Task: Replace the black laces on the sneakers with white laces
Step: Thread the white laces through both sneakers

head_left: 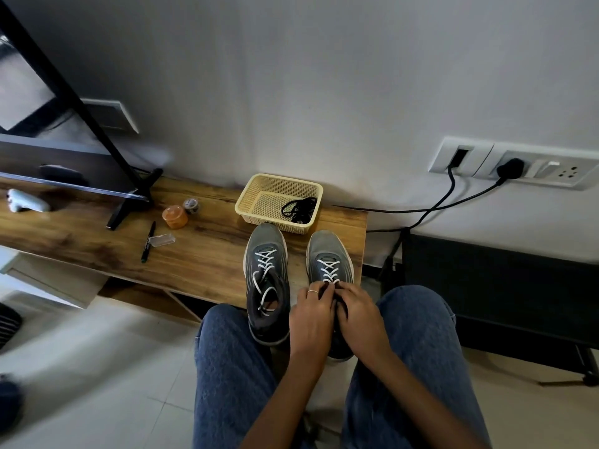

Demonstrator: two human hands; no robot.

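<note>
Both hands, the left hand (pixel 311 314) and right hand (pixel 359 314), pinch the soft, limp white lace (pixel 330 270) atop the right sneaker (pixel 329 254), probably best gripped near its stiff tips.

Two grey sneakers (pixel 266 273) side by side, white laces (pixel 329 270) threaded, black laces (pixel 298 209) coiled apart

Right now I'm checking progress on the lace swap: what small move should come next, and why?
Probably tie off the white lace on the right sneaker: both the left hand and the right hand pinch its ends at the top eyelets, its crosses look complete, and the black laces already lie in the basket.
</note>
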